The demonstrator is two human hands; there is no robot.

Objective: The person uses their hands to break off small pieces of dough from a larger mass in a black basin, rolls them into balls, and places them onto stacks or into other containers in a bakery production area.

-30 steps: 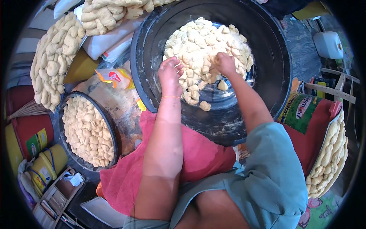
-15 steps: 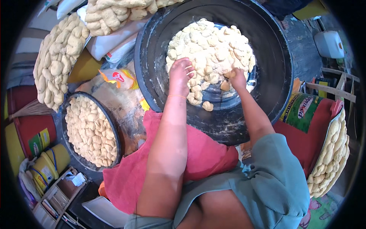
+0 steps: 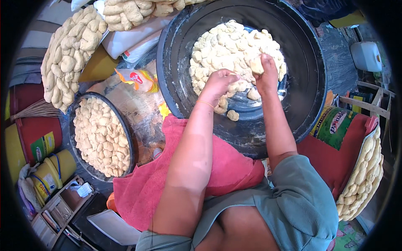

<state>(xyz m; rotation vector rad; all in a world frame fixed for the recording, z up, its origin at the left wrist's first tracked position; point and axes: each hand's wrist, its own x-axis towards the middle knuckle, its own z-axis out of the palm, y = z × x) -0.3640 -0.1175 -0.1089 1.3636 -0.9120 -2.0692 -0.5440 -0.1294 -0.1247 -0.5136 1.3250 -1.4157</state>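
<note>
A large black basin holds a floury heap of pale dough pieces. My right hand is closed round a lump of dough, raised over the right part of the heap. My left hand is over the near left side of the heap, its fingers curled together toward the thumb. Dough lies right beside those fingertips, and I cannot make out what is between them. Below the hands, a few loose pieces rest apart on the basin floor, including one small lump.
A smaller black tub of dough pieces stands at the left. Shaped dough covers boards at the upper left, the top and the right. A red bucket stands at the right. A red cloth covers my lap.
My right hand has risen from the basin's near side and now grips a lump of dough. My left hand has moved right and nearer, and its fingers have curled. The view has shifted slightly.
</note>
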